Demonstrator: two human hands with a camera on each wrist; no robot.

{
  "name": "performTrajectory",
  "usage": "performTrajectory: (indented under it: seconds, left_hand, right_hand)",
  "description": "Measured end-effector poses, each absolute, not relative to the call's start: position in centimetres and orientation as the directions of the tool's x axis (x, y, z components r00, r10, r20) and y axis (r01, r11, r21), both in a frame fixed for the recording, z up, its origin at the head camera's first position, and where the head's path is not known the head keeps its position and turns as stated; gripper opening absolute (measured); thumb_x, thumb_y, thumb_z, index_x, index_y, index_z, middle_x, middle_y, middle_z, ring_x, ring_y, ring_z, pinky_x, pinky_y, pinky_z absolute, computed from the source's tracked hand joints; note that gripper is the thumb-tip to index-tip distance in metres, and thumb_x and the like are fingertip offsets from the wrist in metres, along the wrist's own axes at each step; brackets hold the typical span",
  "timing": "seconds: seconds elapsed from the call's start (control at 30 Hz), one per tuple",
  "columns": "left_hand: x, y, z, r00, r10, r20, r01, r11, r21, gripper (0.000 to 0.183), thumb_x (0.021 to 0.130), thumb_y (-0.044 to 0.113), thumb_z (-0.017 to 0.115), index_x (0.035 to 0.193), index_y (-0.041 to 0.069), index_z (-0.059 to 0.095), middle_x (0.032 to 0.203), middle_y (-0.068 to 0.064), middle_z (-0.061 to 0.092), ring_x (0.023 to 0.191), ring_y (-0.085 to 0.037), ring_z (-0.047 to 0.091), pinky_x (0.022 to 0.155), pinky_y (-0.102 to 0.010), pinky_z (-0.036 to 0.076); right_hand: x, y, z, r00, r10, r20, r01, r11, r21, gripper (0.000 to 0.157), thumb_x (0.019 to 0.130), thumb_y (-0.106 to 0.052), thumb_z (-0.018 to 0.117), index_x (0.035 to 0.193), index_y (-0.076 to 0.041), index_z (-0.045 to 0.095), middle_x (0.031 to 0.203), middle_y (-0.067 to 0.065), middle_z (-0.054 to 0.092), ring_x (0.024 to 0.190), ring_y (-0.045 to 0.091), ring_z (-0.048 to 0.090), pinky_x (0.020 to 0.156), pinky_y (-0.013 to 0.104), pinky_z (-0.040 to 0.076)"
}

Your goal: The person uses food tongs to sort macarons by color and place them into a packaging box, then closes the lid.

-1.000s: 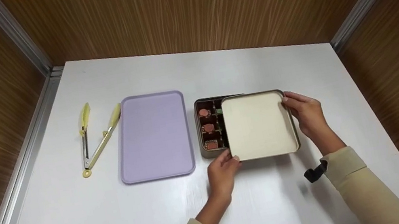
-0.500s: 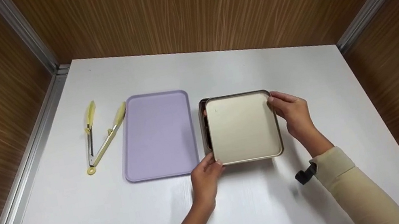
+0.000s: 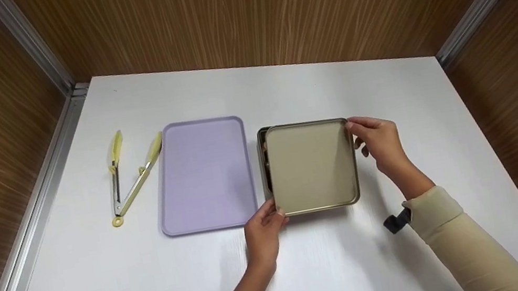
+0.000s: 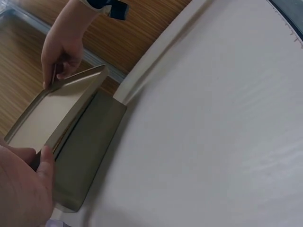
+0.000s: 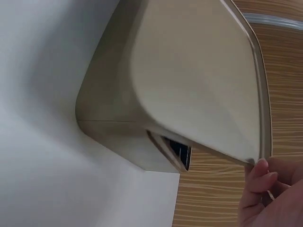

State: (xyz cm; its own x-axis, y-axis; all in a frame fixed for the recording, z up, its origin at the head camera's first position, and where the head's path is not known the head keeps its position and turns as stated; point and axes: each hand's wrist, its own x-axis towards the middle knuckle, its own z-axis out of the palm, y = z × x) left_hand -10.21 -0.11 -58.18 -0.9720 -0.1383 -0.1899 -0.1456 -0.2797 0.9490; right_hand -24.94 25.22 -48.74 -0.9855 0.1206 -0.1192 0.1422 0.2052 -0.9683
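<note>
A square beige lid point(image 3: 312, 165) with a raised rim lies across most of a metal tin point(image 4: 85, 149). Along the left side, a narrow dark strip of the tin's inside shows past the lid. My left hand point(image 3: 262, 233) pinches the lid's near left corner, thumb on top. At the far right corner, my right hand point(image 3: 380, 143) holds the rim between thumb and fingers. Seen from the right wrist, the lid point(image 5: 199, 71) sits tilted, with a dark gap between it and the tin's wall point(image 5: 118, 142). Most of the tin's contents are hidden.
A flat lilac tray point(image 3: 204, 176) lies left of the tin. Beyond it, spread tongs point(image 3: 131, 192) with yellow tips rest on the white table point(image 3: 156, 286). Wood-grain panels point(image 3: 241, 15) enclose the table at the back and both sides.
Both hands have shifted the lid left over the tin, covering the compartments and reddish pieces that showed earlier. In the last half second, the lid has tipped slightly. Tray and tongs stay put.
</note>
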Motion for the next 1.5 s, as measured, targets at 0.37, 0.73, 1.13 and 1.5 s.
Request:
performTrajectory:
  seconds: [0.37, 0.73, 1.13, 1.5]
  left_hand:
    - [-10.5, -0.8, -58.1, -0.959, -0.138, -0.248, -0.197, -0.302, 0.933, 0.043, 0.094, 0.005, 0.067, 0.134, -0.009, 0.058, 0.117, -0.02, 0.07, 0.091, -0.017, 0.072, 0.086, -0.028, 0.058]
    - [-12.1, -2.0, -56.6, -0.941, -0.163, -0.296, -0.199, -0.442, 0.875, 0.034, 0.099, 0.012, 0.063, 0.122, -0.013, 0.065, 0.097, -0.009, 0.067, 0.082, -0.013, 0.069, 0.083, -0.029, 0.059]
    - [-15.5, -3.8, -54.7, -0.94, -0.226, -0.256, -0.136, -0.44, 0.888, 0.026, 0.1, 0.013, 0.062, 0.1, -0.012, 0.068, 0.086, -0.007, 0.064, 0.073, -0.013, 0.067, 0.069, -0.026, 0.059]
    - [-19.1, -4.5, -54.5, -0.959, -0.226, -0.169, -0.058, -0.427, 0.902, 0.025, 0.1, 0.01, 0.062, 0.094, -0.014, 0.067, 0.086, -0.007, 0.063, 0.078, -0.016, 0.067, 0.075, -0.031, 0.061]
  right_hand:
    - [-24.3, 25.0, -47.9, -0.983, 0.112, -0.145, 0.161, 0.144, -0.976, 0.042, 0.096, -0.024, 0.07, 0.126, 0.005, 0.065, 0.096, 0.001, 0.064, 0.055, 0.008, 0.061, 0.047, 0.02, 0.049]
    - [-22.6, 24.4, -45.6, -0.985, 0.138, -0.101, 0.109, 0.053, -0.993, 0.042, 0.093, -0.031, 0.074, 0.121, 0.0, 0.068, 0.101, 0.004, 0.064, 0.059, 0.011, 0.064, 0.052, 0.023, 0.053]
    - [-20.3, 23.1, -43.0, -0.985, 0.167, -0.048, 0.035, -0.082, -0.996, 0.033, 0.094, -0.029, 0.073, 0.113, -0.003, 0.071, 0.104, 0.006, 0.064, 0.067, 0.015, 0.067, 0.054, 0.024, 0.055]
    - [-18.6, 22.2, -42.3, -0.981, 0.189, 0.04, -0.061, -0.107, -0.992, 0.033, 0.094, -0.027, 0.072, 0.112, 0.001, 0.071, 0.105, 0.01, 0.065, 0.073, 0.019, 0.069, 0.057, 0.026, 0.057]
